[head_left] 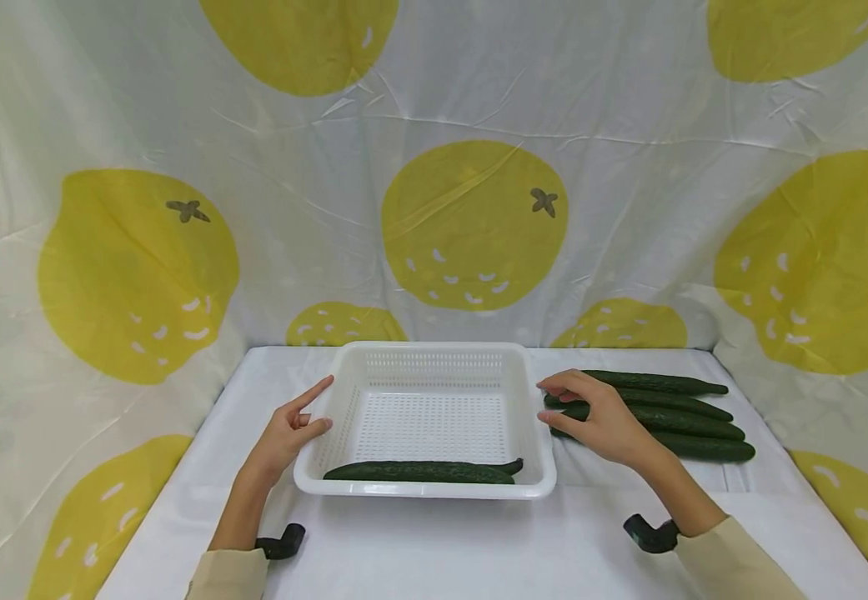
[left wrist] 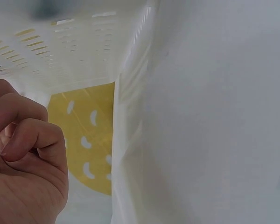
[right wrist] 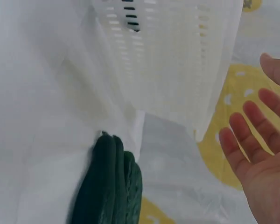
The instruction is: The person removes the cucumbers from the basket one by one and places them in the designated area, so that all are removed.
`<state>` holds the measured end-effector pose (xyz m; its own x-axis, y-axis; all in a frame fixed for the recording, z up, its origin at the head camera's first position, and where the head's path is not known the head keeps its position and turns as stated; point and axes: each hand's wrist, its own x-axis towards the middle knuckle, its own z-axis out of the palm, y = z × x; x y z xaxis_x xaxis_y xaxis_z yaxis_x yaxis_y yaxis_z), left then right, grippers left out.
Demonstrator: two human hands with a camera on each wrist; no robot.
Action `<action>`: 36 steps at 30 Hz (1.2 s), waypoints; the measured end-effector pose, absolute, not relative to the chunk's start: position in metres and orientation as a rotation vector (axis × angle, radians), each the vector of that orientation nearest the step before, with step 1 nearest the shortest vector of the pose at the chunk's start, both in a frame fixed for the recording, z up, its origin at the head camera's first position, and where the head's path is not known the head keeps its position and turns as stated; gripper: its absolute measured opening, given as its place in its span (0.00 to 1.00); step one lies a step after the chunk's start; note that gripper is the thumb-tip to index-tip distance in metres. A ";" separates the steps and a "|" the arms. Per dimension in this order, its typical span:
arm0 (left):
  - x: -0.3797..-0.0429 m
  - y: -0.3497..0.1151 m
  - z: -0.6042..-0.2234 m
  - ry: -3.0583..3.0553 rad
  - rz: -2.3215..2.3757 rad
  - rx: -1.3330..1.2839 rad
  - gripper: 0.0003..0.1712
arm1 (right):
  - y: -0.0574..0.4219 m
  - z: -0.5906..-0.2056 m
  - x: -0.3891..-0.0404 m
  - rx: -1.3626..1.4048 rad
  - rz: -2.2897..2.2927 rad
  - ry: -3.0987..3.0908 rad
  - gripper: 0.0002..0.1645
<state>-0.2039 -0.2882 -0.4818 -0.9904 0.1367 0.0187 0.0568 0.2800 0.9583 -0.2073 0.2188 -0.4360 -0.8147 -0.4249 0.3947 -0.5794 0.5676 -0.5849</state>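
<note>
A white perforated plastic basket (head_left: 434,490) stands on the table in front of me. Dark green cucumbers (head_left: 418,472) lie lengthwise along its near side. My left hand (head_left: 283,442) is at the basket's left rim, index finger and thumb stretched toward it; the left wrist view shows the other fingers loosely curled beside the basket wall. At the right rim is my right hand (head_left: 602,417), its thumb and fingertips close to the edge. Its fingers (right wrist: 247,140) are spread and relaxed in the right wrist view. Several more cucumbers (head_left: 692,421) lie side by side beyond that hand, partly hidden by it.
A white cloth covers the table (head_left: 449,550). Behind and at both sides hangs a pale curtain (head_left: 614,233) printed with large yellow lemons. Black curved wrist mounts (head_left: 651,533) show at both cuffs.
</note>
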 end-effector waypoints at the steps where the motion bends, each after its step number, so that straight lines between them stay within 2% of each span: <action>1: -0.204 -0.288 -0.482 2.460 1.835 0.186 0.42 | 0.214 -0.435 -0.207 0.858 1.103 -2.591 0.25; 23: -0.203 -0.287 -0.480 2.491 1.806 0.162 0.41 | 0.114 -0.430 -0.202 1.207 1.253 -2.672 0.27; 36: -0.203 -0.286 -0.480 2.481 1.820 0.177 0.41 | 0.076 -0.440 -0.206 1.302 1.224 -2.820 0.30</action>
